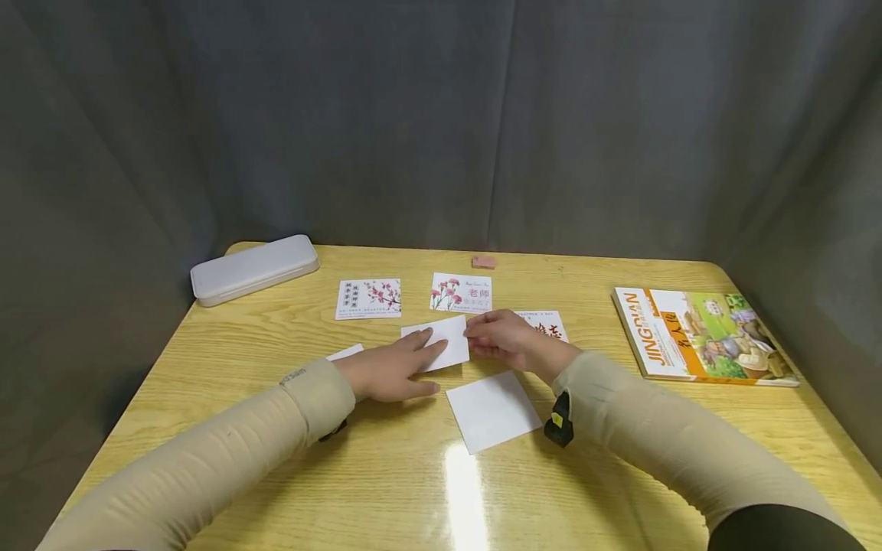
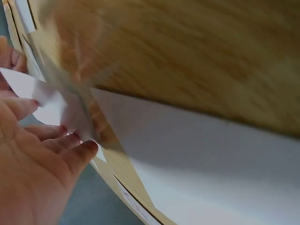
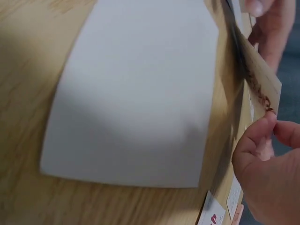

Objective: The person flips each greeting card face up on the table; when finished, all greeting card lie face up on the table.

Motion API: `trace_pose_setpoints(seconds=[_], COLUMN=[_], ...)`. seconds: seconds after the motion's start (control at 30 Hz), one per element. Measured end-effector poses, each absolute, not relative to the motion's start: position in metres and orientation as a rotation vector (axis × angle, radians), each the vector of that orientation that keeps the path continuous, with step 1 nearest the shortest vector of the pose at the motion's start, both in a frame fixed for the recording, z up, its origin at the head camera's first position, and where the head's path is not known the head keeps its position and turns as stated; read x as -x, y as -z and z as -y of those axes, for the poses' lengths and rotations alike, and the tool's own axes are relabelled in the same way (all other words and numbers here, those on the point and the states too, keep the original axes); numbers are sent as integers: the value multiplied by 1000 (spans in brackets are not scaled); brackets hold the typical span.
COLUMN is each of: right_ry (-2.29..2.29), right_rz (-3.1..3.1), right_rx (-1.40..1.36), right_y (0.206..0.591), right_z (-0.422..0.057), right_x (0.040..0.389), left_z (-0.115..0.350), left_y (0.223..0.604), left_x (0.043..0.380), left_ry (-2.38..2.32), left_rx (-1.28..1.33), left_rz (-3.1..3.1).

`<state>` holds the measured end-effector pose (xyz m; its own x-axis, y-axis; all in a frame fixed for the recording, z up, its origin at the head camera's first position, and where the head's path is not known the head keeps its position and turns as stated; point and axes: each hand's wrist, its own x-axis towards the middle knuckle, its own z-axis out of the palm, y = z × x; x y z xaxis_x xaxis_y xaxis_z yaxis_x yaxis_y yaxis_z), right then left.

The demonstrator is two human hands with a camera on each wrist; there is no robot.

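1. The held card [image 1: 452,332], at nine o'clock of the right hand [image 1: 507,337], is pinched by it.
2. It is touched by the left hand [image 1: 394,369], fingers straight.
3. Its long axis is pointed toward two o'clock.

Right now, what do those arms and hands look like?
The wrinkled beige cloth left sleeve has a grey marking near its cuff; the matching right sleeve meets black material further up. The left hand and right hand are bare. A small black gadget with a yellow patch shows by the right cuff.
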<state>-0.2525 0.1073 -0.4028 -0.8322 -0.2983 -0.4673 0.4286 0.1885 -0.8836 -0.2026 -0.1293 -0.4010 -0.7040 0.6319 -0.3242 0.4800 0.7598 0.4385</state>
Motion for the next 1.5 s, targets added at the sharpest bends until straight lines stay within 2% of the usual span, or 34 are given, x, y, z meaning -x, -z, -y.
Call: trace_pose_setpoints(seconds=[0.17, 0.27, 0.4, 0.53, 1.2, 1.5], right_ry=[1697, 1728, 1755, 1762, 1789, 1768], right_rz=[-1947, -1980, -2017, -2020, -1923, -1973], right_rx=[-74, -30, 12, 14, 138, 82], right_y=[404, 400, 394, 393, 394, 398], right_z=[-111, -116, -121, -122, -130, -124], right_x=[254, 256, 258, 260, 259, 259], left_z=[130, 132, 134, 136, 139, 140], left_y=[401, 398, 393, 390, 391, 401], left_x=[209, 216, 223, 227, 231, 229], left_ry=[-741, -1032, -1426, -1634, -2050, -1951], left_rx=[-804, -552, -148, 40, 146, 63], left_rz=[-2664, -2760, -2533, -2268, -2043, -2187])
